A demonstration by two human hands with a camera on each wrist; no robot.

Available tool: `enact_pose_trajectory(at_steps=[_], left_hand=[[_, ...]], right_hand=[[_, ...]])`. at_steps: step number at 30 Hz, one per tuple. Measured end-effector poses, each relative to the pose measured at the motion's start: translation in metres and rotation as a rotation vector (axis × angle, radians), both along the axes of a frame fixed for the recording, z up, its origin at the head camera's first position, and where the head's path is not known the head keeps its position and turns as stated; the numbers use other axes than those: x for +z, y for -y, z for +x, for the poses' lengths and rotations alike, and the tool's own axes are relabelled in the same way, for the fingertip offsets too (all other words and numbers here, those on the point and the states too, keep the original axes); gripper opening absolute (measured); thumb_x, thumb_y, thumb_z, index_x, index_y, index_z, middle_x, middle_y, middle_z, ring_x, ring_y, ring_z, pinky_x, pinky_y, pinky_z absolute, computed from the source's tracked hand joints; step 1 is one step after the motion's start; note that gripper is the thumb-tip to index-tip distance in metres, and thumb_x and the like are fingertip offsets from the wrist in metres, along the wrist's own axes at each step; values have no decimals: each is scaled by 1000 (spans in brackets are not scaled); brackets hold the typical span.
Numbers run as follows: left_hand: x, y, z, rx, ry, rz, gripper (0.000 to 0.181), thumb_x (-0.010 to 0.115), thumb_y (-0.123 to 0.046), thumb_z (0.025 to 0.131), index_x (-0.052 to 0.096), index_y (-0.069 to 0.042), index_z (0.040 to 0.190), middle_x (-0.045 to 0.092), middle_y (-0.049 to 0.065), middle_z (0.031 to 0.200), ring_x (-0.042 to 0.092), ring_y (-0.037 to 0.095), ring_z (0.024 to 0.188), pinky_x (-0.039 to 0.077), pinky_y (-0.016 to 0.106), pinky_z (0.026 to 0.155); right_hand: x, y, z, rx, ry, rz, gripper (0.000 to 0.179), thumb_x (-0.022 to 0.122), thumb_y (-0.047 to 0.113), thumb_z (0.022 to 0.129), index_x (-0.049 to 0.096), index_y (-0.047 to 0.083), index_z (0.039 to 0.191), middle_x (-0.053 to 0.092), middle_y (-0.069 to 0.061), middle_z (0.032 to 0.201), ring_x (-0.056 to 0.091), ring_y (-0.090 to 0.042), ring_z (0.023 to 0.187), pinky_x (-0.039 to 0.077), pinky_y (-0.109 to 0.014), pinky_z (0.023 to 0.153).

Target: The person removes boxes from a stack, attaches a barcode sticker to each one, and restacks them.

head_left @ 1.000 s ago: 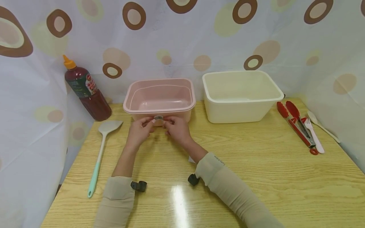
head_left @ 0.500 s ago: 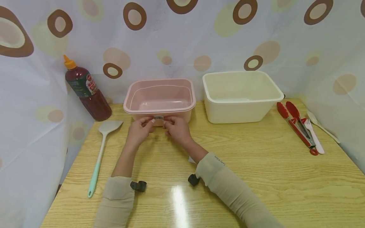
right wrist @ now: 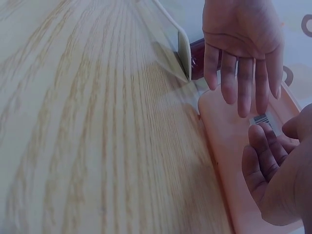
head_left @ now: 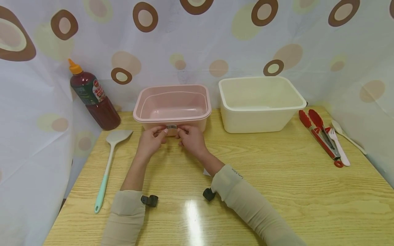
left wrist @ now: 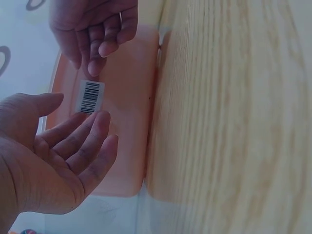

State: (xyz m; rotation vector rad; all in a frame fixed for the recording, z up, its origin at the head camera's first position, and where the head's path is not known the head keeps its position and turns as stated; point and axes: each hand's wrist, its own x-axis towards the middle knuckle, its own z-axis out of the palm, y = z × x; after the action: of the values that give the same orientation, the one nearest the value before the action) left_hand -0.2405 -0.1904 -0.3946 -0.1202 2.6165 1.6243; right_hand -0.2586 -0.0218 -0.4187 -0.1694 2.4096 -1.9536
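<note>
A small barcode label (head_left: 171, 126) with black bars lies flat-looking before the front wall of the pink bin (head_left: 172, 120). My left hand (head_left: 149, 141) pinches its left end, and my right hand (head_left: 193, 140) pinches its right end. In the left wrist view the barcode label (left wrist: 91, 97) spans the gap between the fingertips of my left hand (left wrist: 63, 156) and right hand (left wrist: 97, 29). Over in the right wrist view, my right hand's fingers (right wrist: 265, 156) partly cover the label (right wrist: 263, 119), while my left hand (right wrist: 243, 48) reaches down to it.
A cream bin (head_left: 252, 121) stands right of the pink one. On the left are a chili sauce bottle (head_left: 95, 97) and a spatula (head_left: 107, 164). Red-tipped tongs (head_left: 321, 136), a fork (head_left: 340, 147) and a spoon (head_left: 349, 136) lie far right. Dark clips (head_left: 149, 201) sit by the sleeves.
The label bowed upward a second ago and now looks flatter and straighter across. Both hands stay almost in place at its ends; the bins and utensils have not moved.
</note>
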Motion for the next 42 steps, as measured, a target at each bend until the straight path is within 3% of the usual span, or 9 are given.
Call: enact_pose_trajectory(at_steps=[9,18,24,28,31,34,38,42], left_hand=[[0,0,1,-6,14,3,44,58,-33,104,61,-9,140,70,15,130,73,33,102,51,20,67],[-2,2,-2,-7,26,-21,46,57,-37,103,61,-11,141,70,14,130,73,32,104,53,22,69],[-1,2,-1,-1,56,-20,47,57,-39,103,59,-13,142,69,12,133,73,32,106,53,23,71],[0,1,0,-4,41,-16,46,58,-36,103,60,-10,140,69,14,131,73,34,105,56,28,73],[-1,-2,0,-33,5,13,46,58,-31,103,59,-4,140,68,19,132,72,38,104,60,39,82],[-2,-3,1,-78,-7,62,47,57,-28,104,56,-1,143,64,22,136,70,42,105,58,48,92],[-3,-2,1,-96,16,92,49,56,-30,105,53,-5,147,60,20,142,69,43,107,57,51,94],[-3,-1,0,-81,18,103,48,57,-31,104,53,-7,146,61,19,141,70,43,106,57,51,92]], right_hand=[[1,1,0,-2,-7,6,27,57,17,103,73,-1,116,72,-12,84,61,-18,55,50,-20,51],[2,-1,2,-9,12,10,28,57,18,103,72,1,120,72,-11,86,62,-17,58,57,-28,59],[-1,-2,2,-45,-9,9,27,56,19,103,72,3,119,72,-10,84,64,-20,60,54,-25,55],[-2,0,1,10,-41,13,27,56,17,103,71,1,118,72,-18,88,67,-33,66,53,-22,54],[-2,2,1,83,-53,25,28,54,13,104,68,-1,124,73,-24,96,68,-44,76,52,-22,55],[-2,3,0,122,-48,46,31,52,11,104,65,1,130,74,-25,101,69,-46,81,52,-23,56],[0,2,1,141,-30,33,34,52,12,104,62,5,135,74,-24,104,69,-46,84,60,-38,64],[1,-1,2,154,-11,2,34,51,12,105,61,6,137,72,-25,105,69,-46,91,60,-54,75]])
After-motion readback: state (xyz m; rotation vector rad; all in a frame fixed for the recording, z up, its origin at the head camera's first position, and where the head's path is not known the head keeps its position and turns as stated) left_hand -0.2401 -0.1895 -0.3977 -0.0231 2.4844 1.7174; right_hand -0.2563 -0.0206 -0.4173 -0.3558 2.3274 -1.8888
